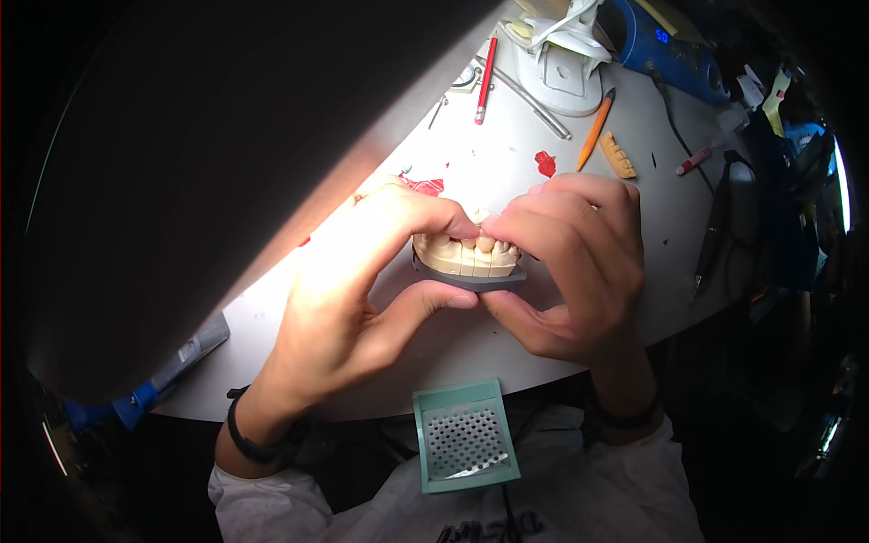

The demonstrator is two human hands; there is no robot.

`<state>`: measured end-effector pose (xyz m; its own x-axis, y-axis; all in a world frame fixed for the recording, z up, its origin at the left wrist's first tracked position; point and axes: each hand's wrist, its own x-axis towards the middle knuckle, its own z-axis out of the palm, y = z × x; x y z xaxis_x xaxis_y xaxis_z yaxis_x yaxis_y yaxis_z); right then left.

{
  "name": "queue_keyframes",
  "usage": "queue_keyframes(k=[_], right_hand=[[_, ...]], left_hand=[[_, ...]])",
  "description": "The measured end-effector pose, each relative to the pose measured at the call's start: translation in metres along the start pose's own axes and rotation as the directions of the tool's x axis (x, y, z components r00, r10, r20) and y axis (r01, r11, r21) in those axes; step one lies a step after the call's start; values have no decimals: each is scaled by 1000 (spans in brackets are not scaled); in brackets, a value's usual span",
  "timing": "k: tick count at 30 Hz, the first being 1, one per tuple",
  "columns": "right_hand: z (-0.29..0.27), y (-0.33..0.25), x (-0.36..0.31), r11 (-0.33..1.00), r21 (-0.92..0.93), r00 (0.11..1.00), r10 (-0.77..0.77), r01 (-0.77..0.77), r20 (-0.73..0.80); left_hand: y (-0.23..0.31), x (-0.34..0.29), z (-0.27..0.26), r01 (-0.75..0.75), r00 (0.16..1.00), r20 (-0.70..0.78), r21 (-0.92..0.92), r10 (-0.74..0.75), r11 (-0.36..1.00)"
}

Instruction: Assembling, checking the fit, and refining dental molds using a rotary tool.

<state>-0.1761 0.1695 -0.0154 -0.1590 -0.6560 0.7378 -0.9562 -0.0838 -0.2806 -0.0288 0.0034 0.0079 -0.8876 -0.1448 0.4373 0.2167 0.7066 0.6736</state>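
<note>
Both my hands hold a cream plaster dental model on a grey base above the white table. My left hand grips its left side, fingertips on the teeth from above and thumb against the underside of the base. On the other side my right hand does the same, its fingers bent over the top and its thumb under the base. Vertical cut lines run down the front of the model. My fingers hide part of the tooth row.
A large dark shape blocks the left. Farther back lie a red pencil, a metal rod, an orange pencil, a tan tooth row and a white articulator. A green perforated tray juts at the near edge.
</note>
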Motion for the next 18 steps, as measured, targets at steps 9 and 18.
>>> queue_keyframes(k=[9, 18], right_hand=[[-3, 0, 0, 999, -28, 1000, -20, 20, 10], [-1, 0, -2, 999, -41, 1000, -4, 5, 13]], left_hand=[[-4, -8, 6, 141, 990, 8, -225, -143, 964], [-2, -2, -2, 56, 993, 103, -36, -52, 998]])
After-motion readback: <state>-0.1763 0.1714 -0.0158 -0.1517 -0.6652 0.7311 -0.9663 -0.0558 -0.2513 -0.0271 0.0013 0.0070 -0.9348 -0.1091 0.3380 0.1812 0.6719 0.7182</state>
